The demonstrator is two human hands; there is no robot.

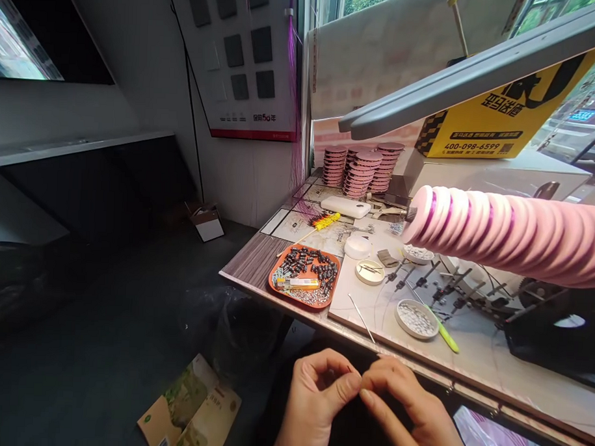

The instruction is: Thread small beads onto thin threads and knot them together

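My left hand [318, 396] and my right hand [408, 406] meet fingertip to fingertip in front of the table's near edge. Thumb and forefinger are pinched together on each side. Whatever lies between them is too small to name; a tiny dark red bit shows by the left forefinger. Just beyond the hands, a thin metal hook-like tool [361, 317] lies on the white board [347, 316]. Past it are a round dish of small white pieces [417, 319] and a green-handled tool [443, 329]. An orange tray [279, 291] with black beads and small metal parts sits to the left.
A row of pink spools [512, 234] sticks out over the table from the right. Below it runs a rack of small metal clamps [441, 286]. Stacked pink discs [362, 170] stand at the back under a grey lamp arm [468, 73]. A cardboard box [191, 408] lies on the floor.
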